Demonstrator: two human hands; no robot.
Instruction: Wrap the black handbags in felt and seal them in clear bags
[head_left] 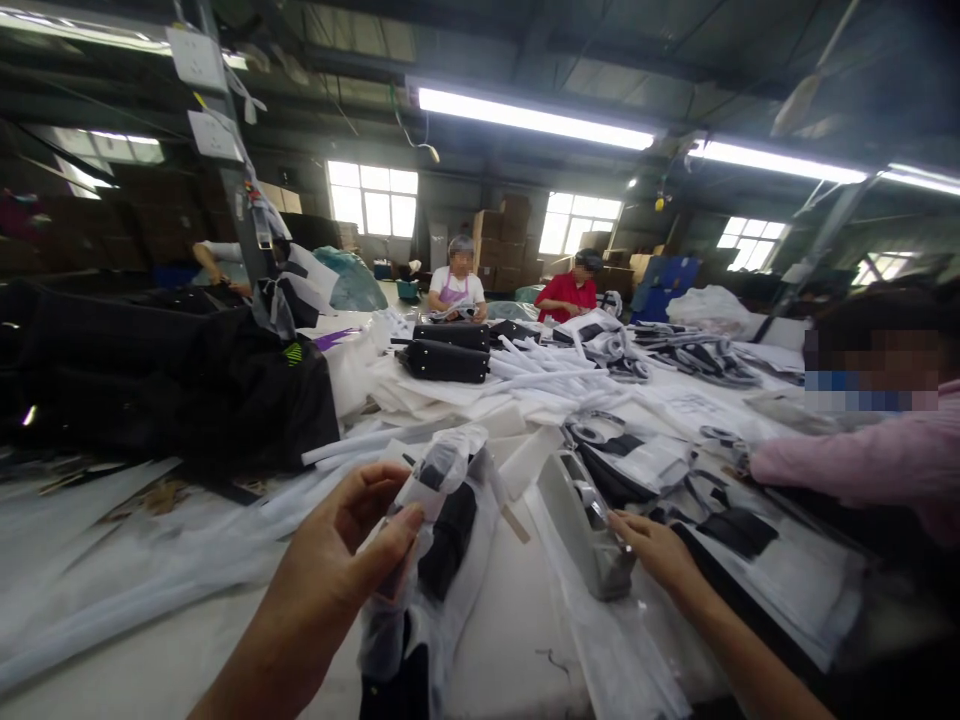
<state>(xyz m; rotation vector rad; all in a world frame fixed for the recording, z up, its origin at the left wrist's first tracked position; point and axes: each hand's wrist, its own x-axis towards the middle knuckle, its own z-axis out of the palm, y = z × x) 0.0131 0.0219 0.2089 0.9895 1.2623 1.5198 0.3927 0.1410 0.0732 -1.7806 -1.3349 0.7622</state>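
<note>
My left hand (352, 540) is closed, thumb against fingers, on a black bag strap (450, 530) partly covered in thin white wrapping (442, 465). The strap's lower part hangs down toward the table's near edge. My right hand (656, 555) reaches a grey tape dispenser (604, 560) standing on the table to the right. Its thumb and fingers pinch at the dispenser's cutting end, where the tape comes off the roll (587, 497). The tape end itself is mostly hidden by the fingertips.
Black bags (442, 360) and white paper strips (555, 365) are heaped ahead. A large black cloth pile (165, 380) lies left. Wrapped bag parts (739, 530) lie right, beside a co-worker's pink sleeve (847, 465). Two people sit across the table. A post (240, 200) rises at left.
</note>
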